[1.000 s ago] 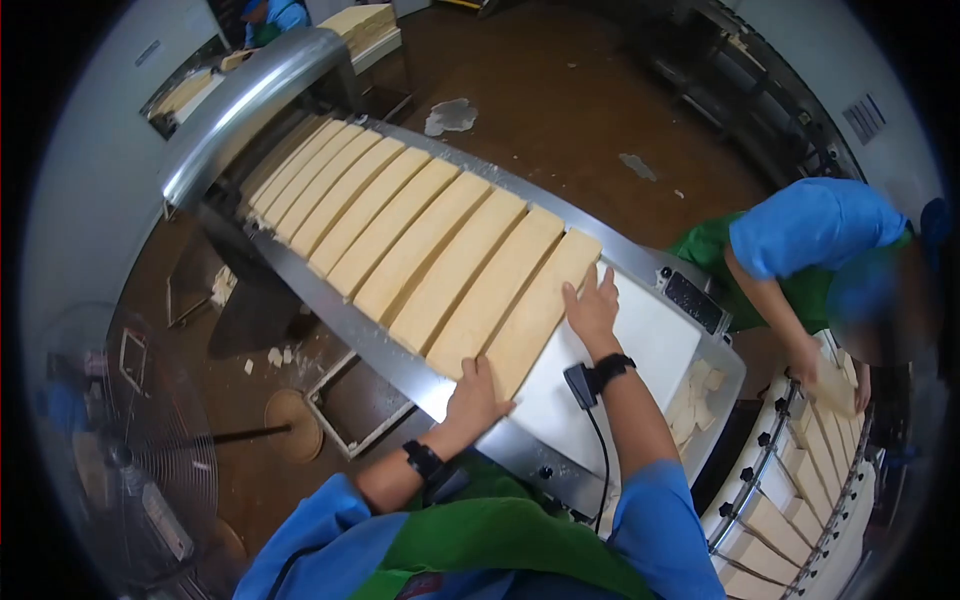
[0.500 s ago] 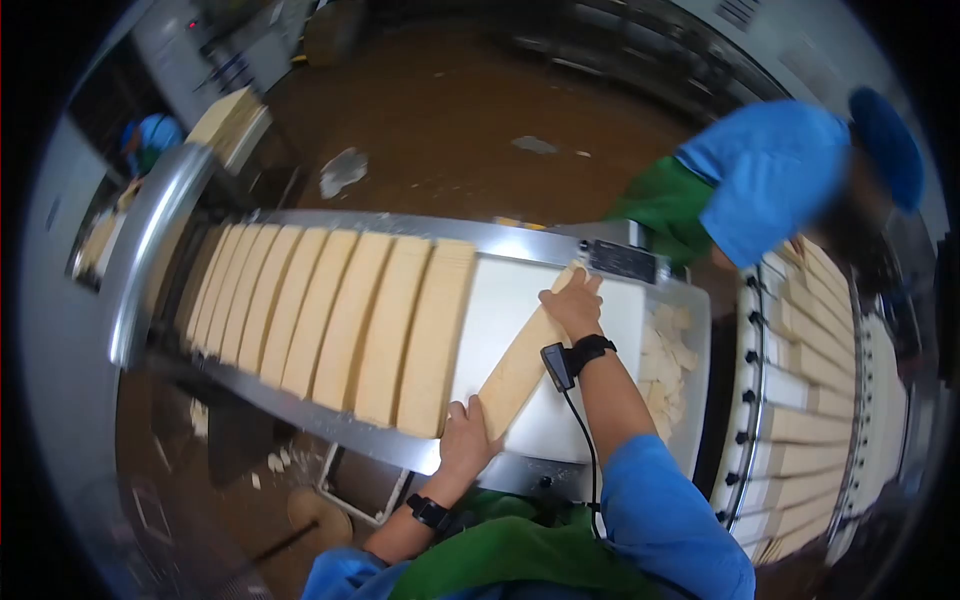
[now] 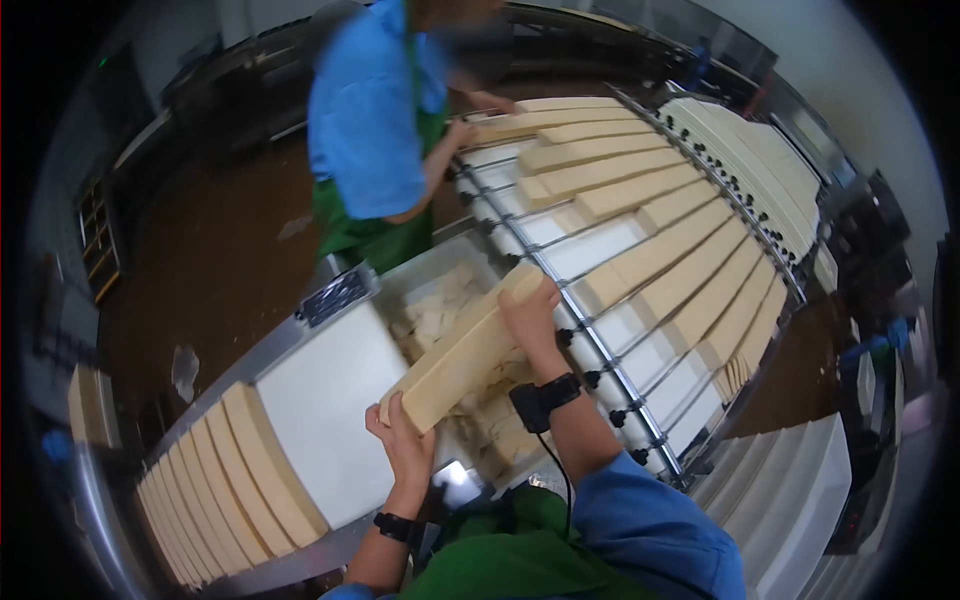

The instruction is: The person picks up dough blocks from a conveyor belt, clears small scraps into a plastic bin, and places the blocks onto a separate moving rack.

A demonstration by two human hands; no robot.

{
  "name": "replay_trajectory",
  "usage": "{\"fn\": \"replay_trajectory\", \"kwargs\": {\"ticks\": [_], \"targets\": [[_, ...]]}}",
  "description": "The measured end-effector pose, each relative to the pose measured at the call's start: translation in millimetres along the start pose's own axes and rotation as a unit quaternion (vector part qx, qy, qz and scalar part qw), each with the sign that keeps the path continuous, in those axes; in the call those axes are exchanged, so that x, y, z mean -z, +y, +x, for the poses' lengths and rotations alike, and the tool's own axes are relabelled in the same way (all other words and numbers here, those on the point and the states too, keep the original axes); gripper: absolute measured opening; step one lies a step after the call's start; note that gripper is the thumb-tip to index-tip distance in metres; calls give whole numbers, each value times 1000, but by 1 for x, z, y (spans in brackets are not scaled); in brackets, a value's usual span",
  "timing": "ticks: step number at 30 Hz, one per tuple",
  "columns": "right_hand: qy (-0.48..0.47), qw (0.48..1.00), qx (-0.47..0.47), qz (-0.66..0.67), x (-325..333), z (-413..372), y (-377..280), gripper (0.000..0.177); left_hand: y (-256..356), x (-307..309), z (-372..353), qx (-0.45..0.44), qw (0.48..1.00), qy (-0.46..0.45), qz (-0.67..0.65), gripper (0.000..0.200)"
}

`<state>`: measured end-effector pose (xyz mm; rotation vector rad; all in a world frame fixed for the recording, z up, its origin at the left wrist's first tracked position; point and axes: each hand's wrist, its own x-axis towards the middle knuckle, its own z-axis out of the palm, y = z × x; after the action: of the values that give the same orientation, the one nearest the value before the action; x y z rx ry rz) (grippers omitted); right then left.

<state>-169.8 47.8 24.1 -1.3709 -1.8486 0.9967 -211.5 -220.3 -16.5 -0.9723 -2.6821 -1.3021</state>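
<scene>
Between my two hands is a long, pale yellow slab (image 3: 465,350), held at a slant over a bin of scraps. My left hand (image 3: 405,450) grips the slab's near end, thumb and fingers around its edge. At the far end my right hand (image 3: 528,310) is closed on it, close to the divider rail. Below the slab, broken pale scraps (image 3: 490,425) fill much of the grey bin (image 3: 440,258). Similar slabs (image 3: 225,470) stand in a row on the white belt (image 3: 330,400) to the left.
On the right, a wide conveyor with metal divider rods (image 3: 545,262) carries many slabs (image 3: 690,290) in lanes. Across the bin a person in blue and green (image 3: 370,130) handles slabs at its far end. Stacked white trays (image 3: 780,500) stand at lower right. A dark control box (image 3: 338,293) sits by the belt.
My hands have lifted the slab off the white belt and carried it right, over the scrap bin. My view has turned right, showing more of the divided conveyor and the other person.
</scene>
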Motion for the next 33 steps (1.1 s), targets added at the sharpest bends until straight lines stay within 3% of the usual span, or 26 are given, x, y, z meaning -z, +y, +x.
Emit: {"fn": "replay_trajectory", "kwargs": {"ticks": [2, 6, 10, 12, 13, 15, 16, 17, 18, 19, 20, 22, 23, 26, 27, 30, 31, 33], "targets": [[63, 997, 32, -11, 38, 41, 19, 75, 39, -21, 19, -20, 999, -1, -39, 76], [94, 995, -27, 2, 90, 120, 44, 77, 101, -72, 59, -87, 991, 54, -83, 76], [116, 992, -43, -30, 113, 189, 67, 75, 138, -102, 103, -128, 987, 23, -98, 70], [37, 984, -105, -138, 132, 207, 63, 69, 137, -122, 126, -160, 982, -20, -93, 63], [34, 985, -103, -133, 137, 221, 74, 69, 138, -130, 136, -170, 979, -38, -104, 56], [-50, 938, -39, -340, 144, 246, 98, 62, 133, -150, 153, -168, 976, -77, -118, 56], [-52, 939, -38, -338, 145, 256, 107, 62, 138, -155, 160, -162, 970, -121, -136, 56], [-18, 939, -25, -343, 145, 263, 118, 60, 142, -160, 166, -163, 970, -119, -133, 56], [17, 937, -12, -349, 147, 269, 123, 58, 154, -165, 171, -122, 967, -175, -142, 54], [18, 943, -37, -331, 149, 276, 128, 59, 164, -171, 175, -78, 958, -232, -152, 53], [17, 942, -37, -332, 146, 280, 132, 59, 168, -183, 179, -76, 958, -232, -152, 53], [144, 939, 10, -311, 134, 283, 144, 61, 170, -214, 187, -107, 950, -241, -171, 48], [141, 939, 10, -314, 132, 283, 147, 61, 172, -230, 188, -153, 951, -190, -190, 46], [71, 960, -3, -270, 140, 271, 135, 61, 170, -266, 191, -106, 960, -151, -211, 46], [60, 958, 27, -279, 139, 266, 137, 59, 161, -274, 192, -143, 966, -98, -192, 45], [-10, 955, 90, -282, 139, 236, 129, 58, 164, -248, 184, -100, 971, -88, -197, 40], [-44, 954, 120, -273, 139, 226, 122, 58, 162, -237, 181, -41, 969, -97, -225, 38], [-76, 949, 173, -252, 132, 203, 114, 57, 148, -218, 170, -34, 966, -64, -248, 37]]}}
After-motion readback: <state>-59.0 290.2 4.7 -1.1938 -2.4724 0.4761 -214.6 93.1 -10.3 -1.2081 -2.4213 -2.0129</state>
